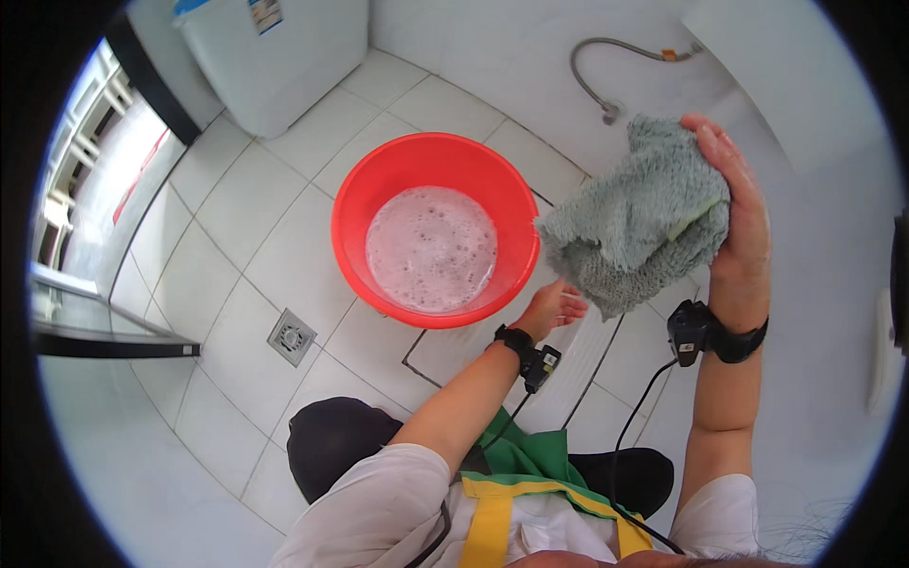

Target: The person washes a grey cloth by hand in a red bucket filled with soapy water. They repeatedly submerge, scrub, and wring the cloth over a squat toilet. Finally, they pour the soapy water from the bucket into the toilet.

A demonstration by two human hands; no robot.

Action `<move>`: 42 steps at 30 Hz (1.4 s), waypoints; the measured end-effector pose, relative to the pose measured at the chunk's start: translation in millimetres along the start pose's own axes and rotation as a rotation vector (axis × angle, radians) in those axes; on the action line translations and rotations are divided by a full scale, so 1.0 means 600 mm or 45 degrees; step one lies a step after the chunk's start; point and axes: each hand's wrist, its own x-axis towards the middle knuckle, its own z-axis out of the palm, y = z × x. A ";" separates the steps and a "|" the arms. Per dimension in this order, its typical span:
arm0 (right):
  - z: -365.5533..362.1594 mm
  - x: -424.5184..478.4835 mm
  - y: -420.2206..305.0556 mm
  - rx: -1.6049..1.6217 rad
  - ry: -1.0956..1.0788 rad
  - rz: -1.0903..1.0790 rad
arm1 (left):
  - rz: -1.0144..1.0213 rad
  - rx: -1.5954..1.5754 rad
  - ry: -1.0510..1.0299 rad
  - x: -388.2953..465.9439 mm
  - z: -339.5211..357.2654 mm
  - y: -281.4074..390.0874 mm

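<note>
A gray-green fluffy cloth [639,213] is raised to the right of a red plastic basin [342,234]. My right hand [738,192] holds the cloth by its right side, with the fingers partly behind it. Foamy water [432,248] lies in the bottom of the basin. My left hand [554,309] is low between the basin's lower right rim and the cloth's lower edge, its fingers loosely apart; no object shows in it. Both wrists wear black strapped devices with cables.
A metal floor drain [292,337] is set in the tiles at left. A white appliance [284,64] stands at the upper left, a glass door [113,341] at far left. A braided hose [593,71] hangs by the wall, and a squat-toilet footrest [568,369] lies below my left hand.
</note>
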 end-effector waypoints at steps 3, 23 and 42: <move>0.079 0.028 0.011 -0.058 -0.032 0.038 | 0.121 0.032 -0.024 0.003 -0.015 -0.021; 0.196 0.188 0.497 -1.738 -1.672 0.128 | 0.161 0.277 0.027 -0.011 0.020 0.022; 0.246 0.162 0.620 -1.816 -1.781 0.183 | 0.246 0.305 0.041 -0.027 0.021 0.045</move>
